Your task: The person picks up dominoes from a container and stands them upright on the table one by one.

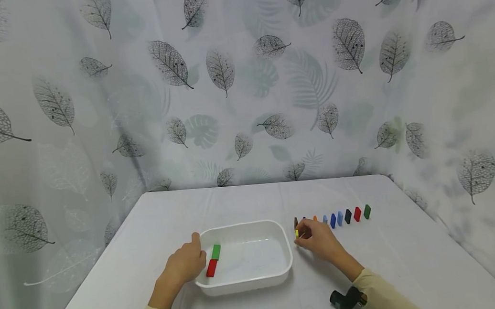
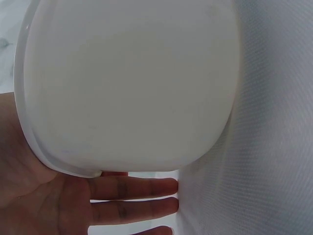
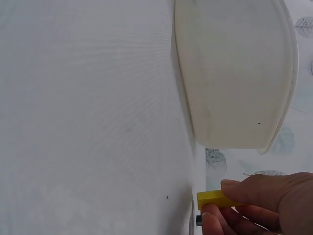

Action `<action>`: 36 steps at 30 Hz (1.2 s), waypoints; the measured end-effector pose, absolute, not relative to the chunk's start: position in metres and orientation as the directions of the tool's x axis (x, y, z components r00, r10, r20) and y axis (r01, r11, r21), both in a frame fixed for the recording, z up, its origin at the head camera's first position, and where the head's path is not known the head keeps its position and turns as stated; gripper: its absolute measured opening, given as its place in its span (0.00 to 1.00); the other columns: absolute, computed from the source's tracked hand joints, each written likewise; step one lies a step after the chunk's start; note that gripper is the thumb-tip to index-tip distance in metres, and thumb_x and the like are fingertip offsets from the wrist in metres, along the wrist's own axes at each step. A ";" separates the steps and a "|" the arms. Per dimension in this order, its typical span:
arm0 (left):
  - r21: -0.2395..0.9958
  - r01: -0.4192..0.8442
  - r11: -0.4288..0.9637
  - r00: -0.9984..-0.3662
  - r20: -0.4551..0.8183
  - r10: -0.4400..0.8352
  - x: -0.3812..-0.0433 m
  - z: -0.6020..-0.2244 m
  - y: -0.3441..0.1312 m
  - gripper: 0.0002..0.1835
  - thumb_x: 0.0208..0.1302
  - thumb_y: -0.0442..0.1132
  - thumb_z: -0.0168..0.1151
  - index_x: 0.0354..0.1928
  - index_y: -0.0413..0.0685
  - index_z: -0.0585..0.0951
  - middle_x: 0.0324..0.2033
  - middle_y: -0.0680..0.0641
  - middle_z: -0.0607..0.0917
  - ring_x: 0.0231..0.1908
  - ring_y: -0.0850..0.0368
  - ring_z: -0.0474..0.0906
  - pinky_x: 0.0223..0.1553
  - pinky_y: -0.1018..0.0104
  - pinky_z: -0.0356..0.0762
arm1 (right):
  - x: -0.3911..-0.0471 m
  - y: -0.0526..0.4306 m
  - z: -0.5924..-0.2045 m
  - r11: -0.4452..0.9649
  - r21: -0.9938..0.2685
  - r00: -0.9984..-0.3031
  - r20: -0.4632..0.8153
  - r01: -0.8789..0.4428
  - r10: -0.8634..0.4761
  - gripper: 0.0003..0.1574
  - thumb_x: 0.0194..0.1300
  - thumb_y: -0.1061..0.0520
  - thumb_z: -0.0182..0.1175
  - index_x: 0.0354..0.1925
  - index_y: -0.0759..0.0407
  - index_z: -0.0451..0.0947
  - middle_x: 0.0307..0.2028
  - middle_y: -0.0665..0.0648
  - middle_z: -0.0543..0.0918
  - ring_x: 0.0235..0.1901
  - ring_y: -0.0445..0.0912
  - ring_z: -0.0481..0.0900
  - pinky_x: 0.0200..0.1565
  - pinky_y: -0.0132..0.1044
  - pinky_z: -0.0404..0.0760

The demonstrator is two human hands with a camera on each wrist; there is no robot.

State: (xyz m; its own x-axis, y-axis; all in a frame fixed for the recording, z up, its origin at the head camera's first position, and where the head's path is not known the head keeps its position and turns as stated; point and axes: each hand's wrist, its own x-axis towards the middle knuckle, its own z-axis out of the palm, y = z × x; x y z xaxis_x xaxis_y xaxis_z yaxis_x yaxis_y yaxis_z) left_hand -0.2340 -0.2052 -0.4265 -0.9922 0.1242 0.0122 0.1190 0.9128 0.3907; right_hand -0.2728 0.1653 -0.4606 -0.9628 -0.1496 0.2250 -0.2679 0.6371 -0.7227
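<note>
A white plastic tray [image 1: 250,284] sits on the table, with a green domino block [image 1: 216,252] and a red domino block [image 1: 211,268] lying end to end inside, near its left wall. At that side, my left hand [image 1: 185,262] holds the tray's rim; in the left wrist view several fingers [image 2: 134,188] extend straight along the outside, while the thumb is hidden. Just right of the tray, my right hand [image 1: 320,239] pinches a yellow domino block [image 3: 215,198] between thumb and fingers. Behind that hand stands a row of upright domino blocks, partly covered by it.
In the row, a blue block [image 1: 333,221], a light blue block [image 1: 340,218], a black block [image 1: 348,216], a red block [image 1: 357,214] and a green block [image 1: 367,211] stand to the right. A brown block [image 1: 296,222] is at the left end. Leaf-printed curtains [image 1: 244,102] surround the white table [image 1: 410,258].
</note>
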 end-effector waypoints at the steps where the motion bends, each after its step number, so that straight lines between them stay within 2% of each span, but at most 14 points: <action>1: 0.391 0.119 0.913 -0.992 0.013 0.124 -0.234 -0.427 -0.205 0.21 0.71 0.34 0.55 0.60 0.29 0.66 0.28 0.41 0.80 0.19 0.51 0.72 0.19 0.60 0.73 | -0.272 0.165 -0.461 0.637 -0.724 -0.964 0.221 -0.264 -0.148 0.16 0.56 0.66 0.77 0.41 0.60 0.83 0.33 0.48 0.83 0.36 0.44 0.83 0.41 0.42 0.84; 21: 0.379 0.119 0.918 -0.993 0.023 0.119 -0.233 -0.426 -0.204 0.20 0.71 0.34 0.56 0.59 0.27 0.67 0.28 0.41 0.81 0.19 0.51 0.73 0.20 0.60 0.74 | -0.273 0.164 -0.466 0.657 -0.704 -0.962 0.231 -0.270 -0.148 0.17 0.54 0.69 0.77 0.41 0.60 0.83 0.32 0.49 0.83 0.35 0.45 0.83 0.40 0.40 0.85; 36: 0.393 0.121 0.912 -0.992 0.025 0.121 -0.232 -0.426 -0.204 0.24 0.71 0.34 0.55 0.63 0.25 0.66 0.31 0.39 0.82 0.20 0.50 0.73 0.20 0.59 0.74 | -0.270 0.164 -0.463 0.674 -0.683 -0.959 0.232 -0.282 -0.165 0.18 0.54 0.68 0.78 0.42 0.61 0.83 0.32 0.49 0.82 0.34 0.44 0.80 0.39 0.39 0.84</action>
